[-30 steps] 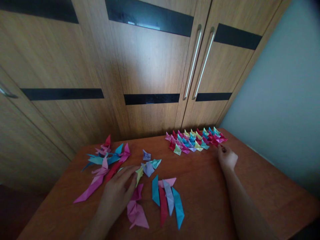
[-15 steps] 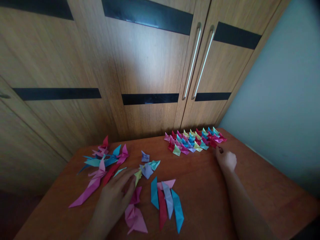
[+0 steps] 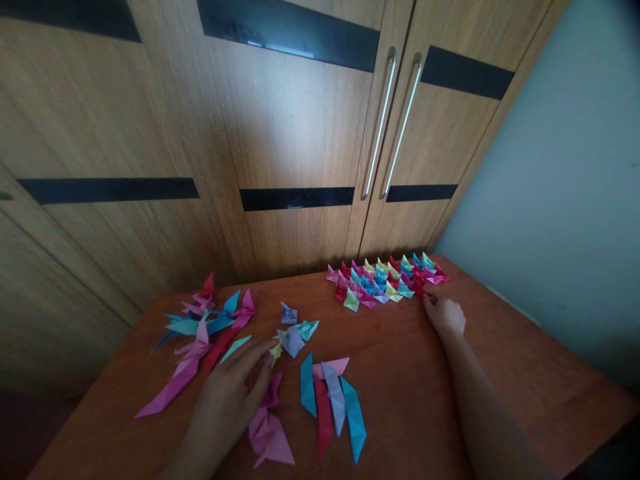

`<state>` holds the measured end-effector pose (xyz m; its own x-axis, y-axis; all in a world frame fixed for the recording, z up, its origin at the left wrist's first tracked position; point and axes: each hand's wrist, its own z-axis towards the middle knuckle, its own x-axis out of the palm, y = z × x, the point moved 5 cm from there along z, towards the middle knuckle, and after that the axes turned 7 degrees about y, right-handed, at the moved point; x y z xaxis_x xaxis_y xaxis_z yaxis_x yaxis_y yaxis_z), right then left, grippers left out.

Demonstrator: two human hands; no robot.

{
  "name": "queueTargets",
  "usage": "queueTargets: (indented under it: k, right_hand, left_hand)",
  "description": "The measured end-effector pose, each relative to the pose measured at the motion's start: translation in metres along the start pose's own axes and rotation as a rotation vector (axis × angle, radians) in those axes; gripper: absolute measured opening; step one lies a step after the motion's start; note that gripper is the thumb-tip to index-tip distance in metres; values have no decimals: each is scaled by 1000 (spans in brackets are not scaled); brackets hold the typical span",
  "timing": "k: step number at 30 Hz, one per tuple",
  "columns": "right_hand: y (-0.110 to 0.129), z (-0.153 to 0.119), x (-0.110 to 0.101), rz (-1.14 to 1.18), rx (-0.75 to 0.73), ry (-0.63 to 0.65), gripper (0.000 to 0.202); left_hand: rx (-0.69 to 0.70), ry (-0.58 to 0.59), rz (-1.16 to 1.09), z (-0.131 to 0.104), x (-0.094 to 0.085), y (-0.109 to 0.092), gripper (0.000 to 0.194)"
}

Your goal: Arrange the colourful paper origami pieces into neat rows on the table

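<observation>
My right hand [image 3: 444, 316] is at the right end of the front row of small folded paper boats [image 3: 381, 293]. Its thumb and forefinger pinch a red paper boat [image 3: 419, 288], partly hidden by the fingertips and close against its neighbours. On the left, my left hand [image 3: 237, 380] rests low over the table with its fingertips closed on a yellow paper boat [image 3: 276, 351]. Beside those fingertips lie a lilac paper boat [image 3: 292, 341] and a mint one [image 3: 307, 329]. Pink folded paper pieces [image 3: 270, 437] lie just under and beside the left thumb.
Several long-tailed folded paper figures [image 3: 193, 360] are heaped at the left of the brown table [image 3: 400, 387]. Folded paper strips [image 3: 336, 398] lie in front, near the middle. A wooden cupboard [image 3: 295, 133] with metal handles stands behind, and a pale wall [image 3: 550, 200] rises at the right.
The view has shifted slightly. My right hand has eased a little left, bringing the red boat nearer the row. My left hand stays almost where it was.
</observation>
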<state>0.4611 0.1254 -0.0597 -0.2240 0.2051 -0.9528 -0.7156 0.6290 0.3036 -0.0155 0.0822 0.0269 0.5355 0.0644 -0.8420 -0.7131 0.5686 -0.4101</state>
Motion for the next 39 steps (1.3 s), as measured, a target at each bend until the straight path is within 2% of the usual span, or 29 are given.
queueTargets:
  k: [11,15,17,19,22,25,27,30,35,39]
  right_hand:
    - [0,-2,-4,2,-23,-12,38]
    - [4,-9,-23,98,-51,-153,40]
    - [15,-18,-32,227,-117,-237,43]
    - [35,-34,-34,389,-237,-256,45]
    - [79,-66,-23,530,-498,-146,41]
    - [121,-101,0,466,-766,55,33]
    - [137,-118,15,410,-847,174,31]
    - [146,-130,31,373,-876,286,28]
    - [147,-132,37,352,-874,328,25]
    - [147,-131,36,336,-891,348,25]
  left_hand:
    - [-46,-1,0,0,-4,2,27]
    - [-132,-78,42,-2,-22,23,28]
    - [-226,-103,51,-5,-31,39,30]
    - [-299,-82,42,-7,-36,51,31]
    - [-290,24,3,-7,-30,49,29]
    - [-246,139,-70,-5,-17,36,26]
    - [-246,182,-106,-4,-9,29,25]
    - [-263,206,-119,-4,-3,27,25]
    - [-315,248,-179,-6,-9,29,25]
    - [-314,392,-336,-10,-9,24,31]
